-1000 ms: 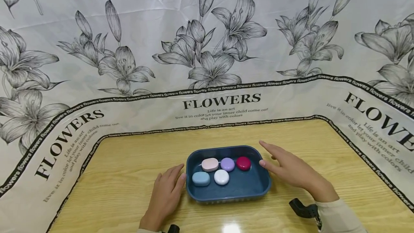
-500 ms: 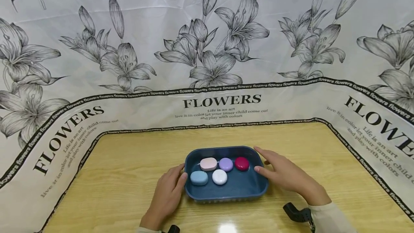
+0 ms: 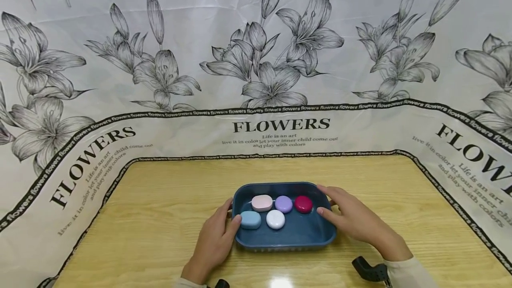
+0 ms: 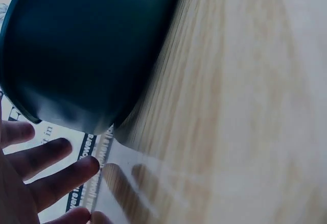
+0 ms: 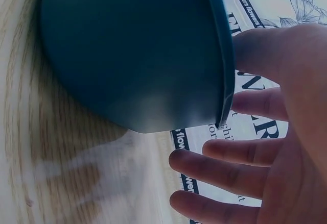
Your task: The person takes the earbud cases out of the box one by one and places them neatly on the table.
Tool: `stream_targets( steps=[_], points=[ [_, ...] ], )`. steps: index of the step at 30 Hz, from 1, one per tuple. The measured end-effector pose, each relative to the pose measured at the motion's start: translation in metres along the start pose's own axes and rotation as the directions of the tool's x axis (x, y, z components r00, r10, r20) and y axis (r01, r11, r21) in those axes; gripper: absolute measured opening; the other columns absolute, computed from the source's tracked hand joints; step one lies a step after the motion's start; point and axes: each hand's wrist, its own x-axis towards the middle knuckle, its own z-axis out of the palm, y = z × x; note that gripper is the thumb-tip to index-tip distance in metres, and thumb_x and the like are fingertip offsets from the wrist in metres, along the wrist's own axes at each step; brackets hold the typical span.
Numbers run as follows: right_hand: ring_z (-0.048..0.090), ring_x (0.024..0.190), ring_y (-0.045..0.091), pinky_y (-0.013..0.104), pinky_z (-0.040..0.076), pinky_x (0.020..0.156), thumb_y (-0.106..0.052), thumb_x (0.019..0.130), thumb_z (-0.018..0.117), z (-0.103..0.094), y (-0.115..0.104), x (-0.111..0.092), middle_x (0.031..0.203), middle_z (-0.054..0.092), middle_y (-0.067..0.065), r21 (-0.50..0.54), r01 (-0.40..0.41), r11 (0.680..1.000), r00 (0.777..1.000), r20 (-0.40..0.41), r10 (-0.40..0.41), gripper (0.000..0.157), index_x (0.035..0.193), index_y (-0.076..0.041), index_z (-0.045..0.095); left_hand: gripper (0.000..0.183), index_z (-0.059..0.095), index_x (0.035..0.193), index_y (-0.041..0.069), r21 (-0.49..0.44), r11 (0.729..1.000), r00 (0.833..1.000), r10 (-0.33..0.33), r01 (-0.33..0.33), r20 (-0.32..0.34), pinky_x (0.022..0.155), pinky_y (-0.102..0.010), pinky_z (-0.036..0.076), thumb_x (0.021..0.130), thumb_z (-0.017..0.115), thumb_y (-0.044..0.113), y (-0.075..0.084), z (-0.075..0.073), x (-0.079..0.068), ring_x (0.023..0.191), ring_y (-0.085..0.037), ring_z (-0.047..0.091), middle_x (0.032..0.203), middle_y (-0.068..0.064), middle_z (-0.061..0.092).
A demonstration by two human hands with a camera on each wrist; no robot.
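A dark blue rectangular basin (image 3: 288,238) with rounded corners sits on the wooden table. Inside lie several smooth, soap-like bars: pale pink (image 3: 262,203), lilac (image 3: 283,204), crimson (image 3: 303,204), light blue (image 3: 250,220) and white (image 3: 275,219). My left hand (image 3: 214,239) is at the basin's left end, thumb over the rim beside the light blue bar. At the right end, my right hand (image 3: 356,217) has its thumb over the rim and its index finger at the back corner. Both wrist views show mostly straight, spread fingers alongside the basin's outer wall.
A white cloth (image 3: 192,134) with lily drawings and printed "FLOWERS" lettering borders the wooden table (image 3: 160,217) at the back and both sides. Black wrist mounts (image 3: 370,270) show near the sleeves.
My right hand has come in leftward until its thumb and index finger reach over the rim. My left thumb has moved over the left rim. The bars keep their places in the basin.
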Motion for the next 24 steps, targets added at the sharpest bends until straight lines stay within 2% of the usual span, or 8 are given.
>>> stream_targets(
  steps=[3,7,17,24],
  points=[
    [0.064,0.105,0.025,0.048,0.054,0.086,-0.041,0.1,0.061,0.0023,-0.0014,0.0016,0.137,0.056,0.017,-0.006,0.001,1.0,1.0,-0.012,-0.001,0.059,0.147,-0.008,0.05,0.055,0.042,0.152,0.015,0.005,1.0,1.0,-0.02,0.02,0.003,0.099,-0.054,0.046,0.104,0.051,0.042,0.0003,-0.0014,-0.0003,0.115,-0.016,0.06,0.142,-0.001,0.054],
    [0.064,0.108,0.029,0.052,0.054,0.088,-0.035,0.1,0.063,0.004,-0.0033,0.0034,0.137,0.055,0.018,-0.008,-0.002,1.0,1.0,-0.018,0.002,0.054,0.144,-0.006,0.053,0.052,0.043,0.151,0.021,-0.003,1.0,1.0,-0.016,0.016,-0.019,0.095,-0.052,0.049,0.104,0.053,0.041,0.0013,-0.0018,-0.0011,0.113,-0.013,0.059,0.144,0.001,0.05],
    [0.062,0.112,0.032,0.055,0.053,0.091,-0.034,0.099,0.064,0.008,-0.0042,0.006,0.137,0.055,0.016,-0.034,-0.01,0.999,0.999,-0.031,0.009,0.05,0.141,-0.008,0.056,0.055,0.042,0.152,0.02,-0.003,0.999,0.999,-0.036,0.036,-0.014,0.102,-0.054,0.046,0.103,0.056,0.039,0.0053,0.0034,-0.0069,0.127,-0.021,0.055,0.151,-0.003,0.046],
    [0.058,0.118,0.038,0.06,0.049,0.094,-0.032,0.099,0.065,0.0076,-0.0049,0.0036,0.138,0.053,0.017,-0.058,-0.019,0.998,0.997,-0.07,0.015,0.052,0.143,-0.008,0.053,0.051,0.047,0.15,0.019,-0.012,1.0,0.999,0.029,-0.029,-0.014,0.107,-0.051,0.042,0.103,0.055,0.037,0.0038,0.0046,-0.0029,0.137,-0.023,0.047,0.151,-0.002,0.048]
  ],
)
